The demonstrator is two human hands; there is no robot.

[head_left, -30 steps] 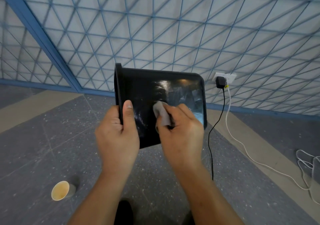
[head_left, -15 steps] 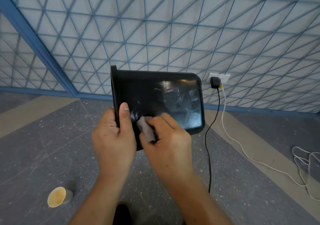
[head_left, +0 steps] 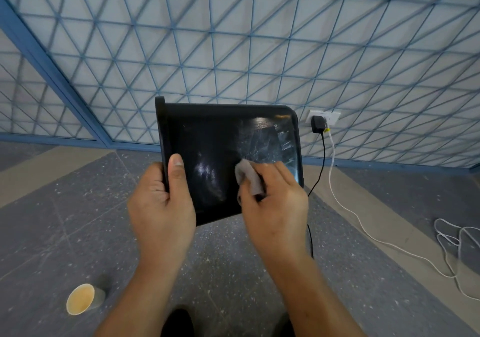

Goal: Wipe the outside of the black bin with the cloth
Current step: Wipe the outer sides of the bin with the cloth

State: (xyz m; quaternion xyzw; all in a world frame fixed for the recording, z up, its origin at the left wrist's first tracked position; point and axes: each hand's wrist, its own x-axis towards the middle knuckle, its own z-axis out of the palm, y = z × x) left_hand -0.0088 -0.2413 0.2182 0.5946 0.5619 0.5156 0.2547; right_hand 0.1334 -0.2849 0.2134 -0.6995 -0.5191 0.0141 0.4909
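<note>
Nearest me, a paper cup [head_left: 80, 299] sits on the speckled floor [head_left: 52, 233], low left. My left grip [head_left: 161, 207] is clamped on the rim end of the black bin [head_left: 220, 134], thumb flat on its outer wall, holding it off the floor, turned sideways. My right grip [head_left: 275, 207] pinches the grey cloth [head_left: 248, 175] against that wall. Beyond, a black cable [head_left: 322, 149] and a white cable [head_left: 363, 230] reach a wall socket [head_left: 331, 115].

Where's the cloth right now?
In the head view, just right of centre: the grey cloth is pinched in the right hand and pressed against the outside of the black bin, to the right of the left hand.
</note>
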